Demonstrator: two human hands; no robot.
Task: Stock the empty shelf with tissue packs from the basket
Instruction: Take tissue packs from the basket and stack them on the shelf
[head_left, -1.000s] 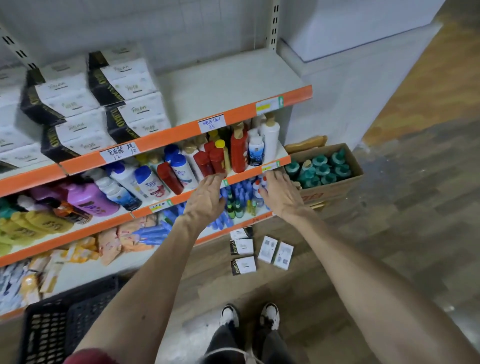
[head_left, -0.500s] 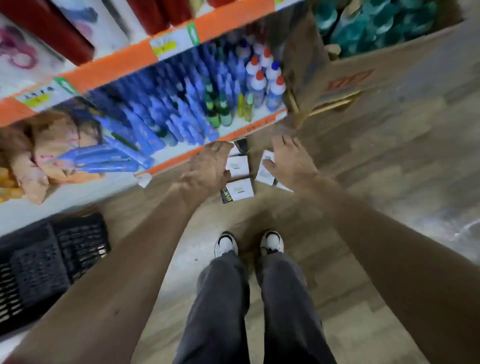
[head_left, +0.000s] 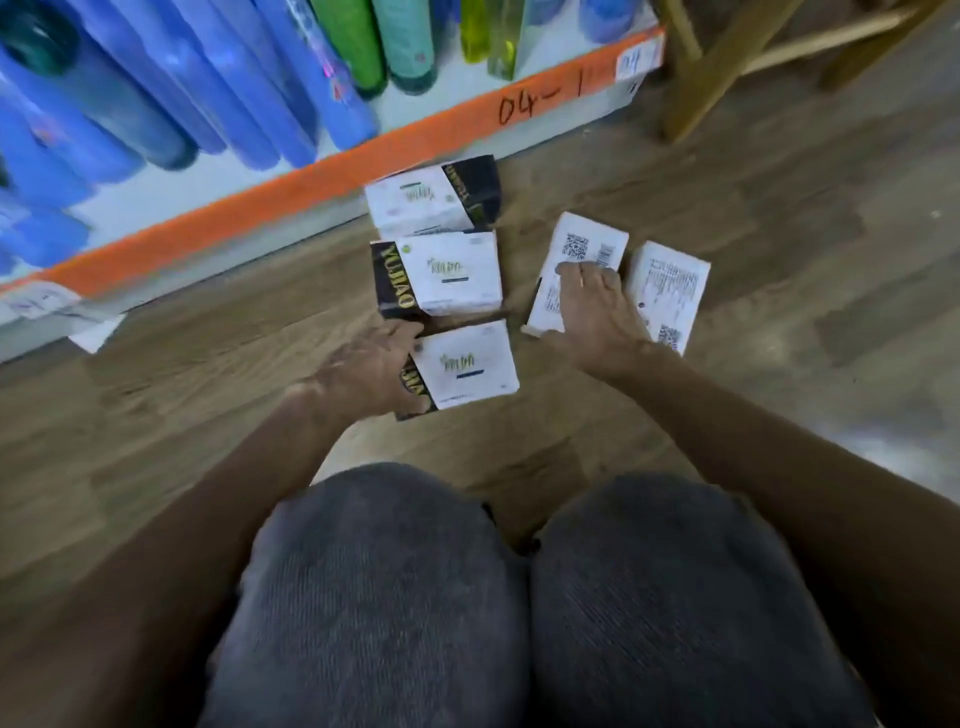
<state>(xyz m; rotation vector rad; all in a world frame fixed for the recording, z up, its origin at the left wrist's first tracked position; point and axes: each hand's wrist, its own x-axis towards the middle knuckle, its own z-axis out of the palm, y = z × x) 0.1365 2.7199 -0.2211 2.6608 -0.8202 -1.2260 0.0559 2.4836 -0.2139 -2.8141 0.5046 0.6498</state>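
Five tissue packs lie on the wooden floor in front of my knees. Three show white tops with black ends: a far pack (head_left: 431, 200), a middle pack (head_left: 441, 273) and a near pack (head_left: 467, 364). My left hand (head_left: 371, 366) holds the near pack by its black left end, thumb on the top edge. To the right lie two white packs, printed side up. My right hand (head_left: 592, 306) rests on the QR-code pack (head_left: 574, 249), fingers laid over its top. The other white pack (head_left: 670, 286) lies just right of that hand, untouched. Neither the basket nor the empty shelf is in view.
The bottom shelf with its orange edge strip (head_left: 311, 176) runs across the top left, holding blue bottles (head_left: 208, 78) and green bottles (head_left: 358, 41). A wooden frame (head_left: 711, 67) stands at the top right. My grey-trousered knees (head_left: 519, 597) fill the foreground.
I have crouched down and the view has dropped close to the floor. Both hands came down from shelf height onto the packs: the left to the near pack, the right onto the QR-code pack.
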